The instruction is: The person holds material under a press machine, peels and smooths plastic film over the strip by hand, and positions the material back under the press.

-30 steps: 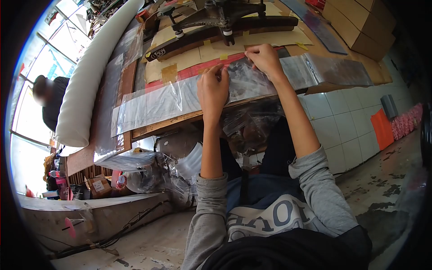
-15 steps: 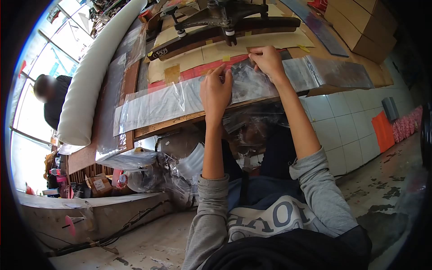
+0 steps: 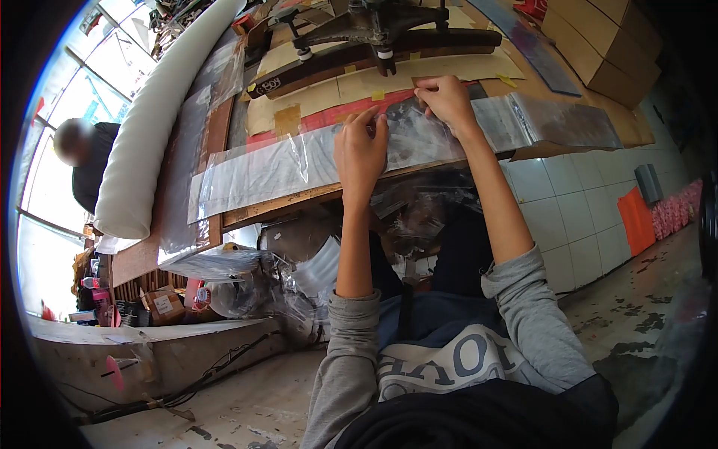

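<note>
Clear plastic film (image 3: 262,170) lies along the near edge of the work table, over a red strip (image 3: 321,118) and beige board (image 3: 321,96). My left hand (image 3: 361,153) rests at the film with its fingers curled together; what they pinch, if anything, is too small to make out. To its right, my right hand (image 3: 446,105) has thumb and forefinger closed at the film's far edge, near the red strip, and its hold is likewise unclear. Just beyond both hands stands a dark metal press bar (image 3: 389,63).
A thick white foam roll (image 3: 142,150) lies along the table's left side. Behind it is a person in dark clothes (image 3: 93,165). Cardboard boxes (image 3: 598,45) stand at the back right. Plastic sheets (image 3: 217,263) hang below the table's left corner.
The view has shifted slightly, so the table and hands appear a little further right. Both hands keep nearly the same pose at the film. The person behind the roll has moved their head slightly.
</note>
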The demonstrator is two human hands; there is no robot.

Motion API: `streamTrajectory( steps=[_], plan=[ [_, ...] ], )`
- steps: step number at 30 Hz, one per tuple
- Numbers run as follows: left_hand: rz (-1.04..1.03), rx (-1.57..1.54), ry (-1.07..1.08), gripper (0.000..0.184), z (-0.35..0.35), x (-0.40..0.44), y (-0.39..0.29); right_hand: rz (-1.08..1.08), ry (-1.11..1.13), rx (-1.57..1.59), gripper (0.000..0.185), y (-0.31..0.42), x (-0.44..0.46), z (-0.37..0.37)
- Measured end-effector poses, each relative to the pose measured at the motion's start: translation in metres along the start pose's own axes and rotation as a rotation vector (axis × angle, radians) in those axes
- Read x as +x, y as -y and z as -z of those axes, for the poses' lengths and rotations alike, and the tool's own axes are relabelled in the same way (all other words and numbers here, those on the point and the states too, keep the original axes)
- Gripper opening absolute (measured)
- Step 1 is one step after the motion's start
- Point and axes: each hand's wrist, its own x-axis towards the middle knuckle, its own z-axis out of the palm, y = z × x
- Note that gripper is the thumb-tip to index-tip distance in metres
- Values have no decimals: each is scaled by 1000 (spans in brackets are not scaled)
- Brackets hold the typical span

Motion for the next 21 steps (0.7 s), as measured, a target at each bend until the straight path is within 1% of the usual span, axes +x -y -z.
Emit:
streamTrajectory(
  steps=[6, 12, 21],
  plan=[
    [13, -9, -5, 22, 2, -1, -3, -15, 12, -27, 18, 2, -2, 1],
    [-49, -34, -48, 21, 0, -2, 0, 16, 5, 0, 22, -7, 0, -1],
    [-38, -38, -27, 21, 2, -3, -4, -11, 22, 15, 25, -5, -1, 2]
  ],
)
